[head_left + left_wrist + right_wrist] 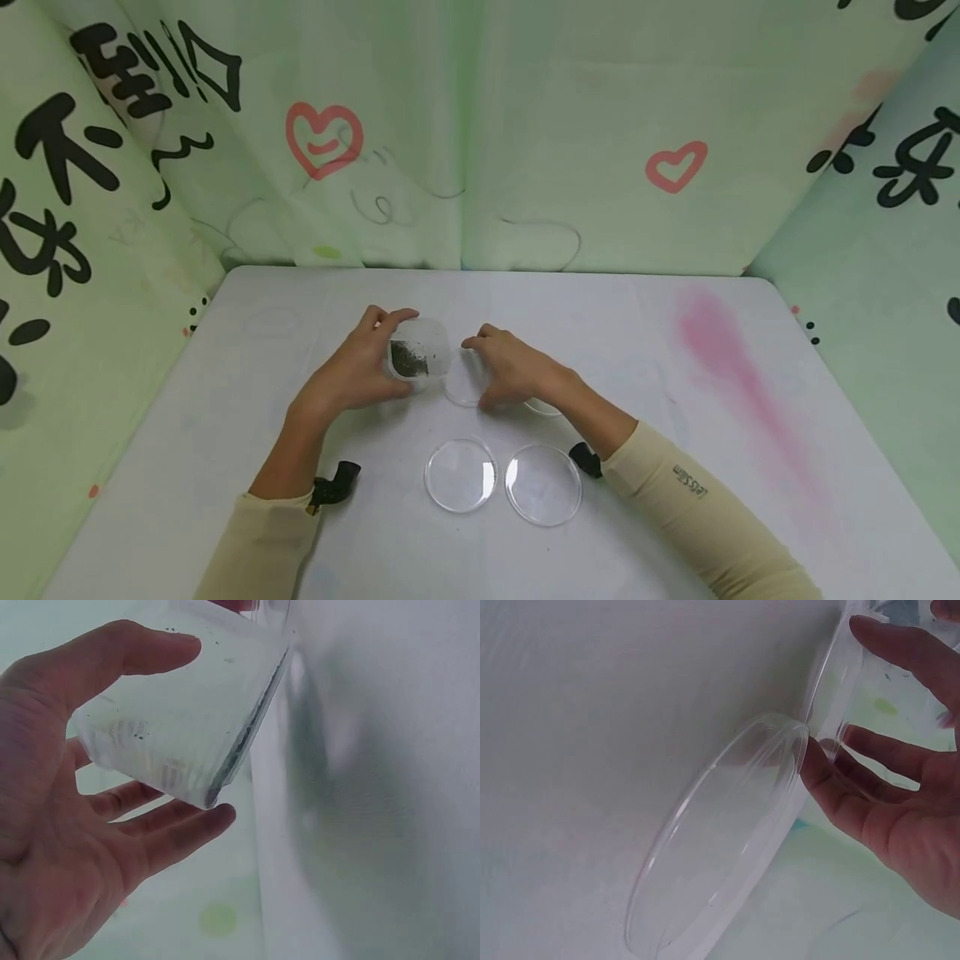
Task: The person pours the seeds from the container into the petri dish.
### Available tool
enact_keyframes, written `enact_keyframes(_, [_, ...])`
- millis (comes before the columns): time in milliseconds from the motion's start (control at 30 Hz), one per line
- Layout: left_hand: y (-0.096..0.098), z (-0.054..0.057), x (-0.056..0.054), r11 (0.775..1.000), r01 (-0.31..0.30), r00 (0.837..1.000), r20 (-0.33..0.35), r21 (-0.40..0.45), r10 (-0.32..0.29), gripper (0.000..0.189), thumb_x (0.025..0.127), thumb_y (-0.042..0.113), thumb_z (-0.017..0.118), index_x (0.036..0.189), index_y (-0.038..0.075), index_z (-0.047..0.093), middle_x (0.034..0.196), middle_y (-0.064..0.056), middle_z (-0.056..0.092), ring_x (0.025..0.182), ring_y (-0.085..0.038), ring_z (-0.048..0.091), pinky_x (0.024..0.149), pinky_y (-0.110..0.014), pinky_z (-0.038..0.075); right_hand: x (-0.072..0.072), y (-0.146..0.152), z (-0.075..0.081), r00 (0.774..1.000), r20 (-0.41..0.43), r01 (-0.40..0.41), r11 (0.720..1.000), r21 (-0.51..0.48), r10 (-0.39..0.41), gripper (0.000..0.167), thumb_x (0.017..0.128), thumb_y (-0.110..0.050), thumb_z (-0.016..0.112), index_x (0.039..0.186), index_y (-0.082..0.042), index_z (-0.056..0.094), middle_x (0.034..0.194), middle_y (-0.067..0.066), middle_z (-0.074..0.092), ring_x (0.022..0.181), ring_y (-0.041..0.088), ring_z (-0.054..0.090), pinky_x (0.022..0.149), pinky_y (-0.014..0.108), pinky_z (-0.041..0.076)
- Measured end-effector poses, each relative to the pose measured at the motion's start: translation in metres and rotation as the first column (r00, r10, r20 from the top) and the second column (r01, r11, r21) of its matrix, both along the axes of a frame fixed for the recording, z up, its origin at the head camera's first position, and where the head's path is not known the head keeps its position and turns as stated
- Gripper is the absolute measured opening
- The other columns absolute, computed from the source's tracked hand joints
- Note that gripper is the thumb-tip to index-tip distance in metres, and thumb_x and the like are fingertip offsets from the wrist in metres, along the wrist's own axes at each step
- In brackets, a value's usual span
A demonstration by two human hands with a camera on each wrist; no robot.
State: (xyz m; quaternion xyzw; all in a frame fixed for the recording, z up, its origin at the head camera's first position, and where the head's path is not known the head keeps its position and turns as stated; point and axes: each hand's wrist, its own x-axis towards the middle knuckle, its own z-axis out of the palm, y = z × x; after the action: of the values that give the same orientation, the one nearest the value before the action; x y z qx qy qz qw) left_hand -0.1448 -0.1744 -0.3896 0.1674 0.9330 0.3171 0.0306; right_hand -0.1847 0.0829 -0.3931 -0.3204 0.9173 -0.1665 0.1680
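My left hand (pixel 352 367) grips a clear, squarish plastic container (pixel 431 337) by its sides, tilted above the table. Dark, fine crumbs (pixel 407 360) have gathered at one side of it; their kind cannot be told. In the left wrist view, a thumb lies across the container (pixel 172 705) and the other fingers reach beneath. Close by on the right, my right hand (pixel 521 367) holds a clear petri dish (pixel 462 382) by its rim, thumb and fingers on opposite sides. Beside it, another round dish (pixel 712 847) shows in the right wrist view, partly hidden under the wrist in the head view.
Two clear round dish pieces (pixel 461 475) (pixel 543 485) lie side by side nearer me on the white table (pixel 637 533). A green curtain (pixel 555 100) hangs along the back and sides. A pink stain (pixel 735 367) marks the right part of the tabletop.
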Motion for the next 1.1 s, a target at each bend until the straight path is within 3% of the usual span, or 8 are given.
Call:
enact_keyframes(333, [0.006, 0.0, 0.002, 0.999, -0.012, 0.994, -0.105, -0.042, 0.008, 0.101, 0.071, 0.013, 0.089, 0.159, 0.02, 0.039, 0.137, -0.015, 0.05, 0.117, -0.035, 0.055, 0.096, -0.052, 0.052, -0.002, -0.003, -0.003, 1.0, 0.018, 0.024, 1.0, 0.014, -0.025, 0.088, 0.07, -0.017, 0.094, 0.147, -0.001, 0.055, 0.135, 0.017, 0.057, 0.125, 0.033, 0.058, 0.106, 0.042, 0.051])
enact_keyframes(667, [0.007, 0.004, 0.0, 0.998, -0.034, 0.989, -0.145, -0.061, 0.025, 0.098, 0.072, 0.014, 0.087, 0.158, 0.019, 0.039, 0.137, -0.011, 0.052, 0.12, -0.035, 0.053, 0.099, -0.051, 0.051, -0.007, -0.002, 0.001, 1.0, 0.012, 0.008, 1.0, 0.021, -0.009, 0.087, 0.068, -0.018, 0.094, 0.145, -0.001, 0.056, 0.134, 0.017, 0.058, 0.126, 0.035, 0.058, 0.106, 0.042, 0.05])
enact_keyframes(1100, [0.008, 0.008, 0.002, 0.997, -0.055, 0.99, -0.136, -0.061, 0.046, 0.099, 0.071, 0.014, 0.092, 0.156, 0.019, 0.041, 0.14, -0.01, 0.053, 0.123, -0.035, 0.053, 0.102, -0.051, 0.05, -0.01, -0.006, 0.004, 0.999, 0.032, 0.01, 0.999, 0.044, -0.011, 0.085, 0.069, -0.017, 0.092, 0.144, 0.0, 0.057, 0.134, 0.018, 0.058, 0.128, 0.033, 0.056, 0.107, 0.042, 0.049])
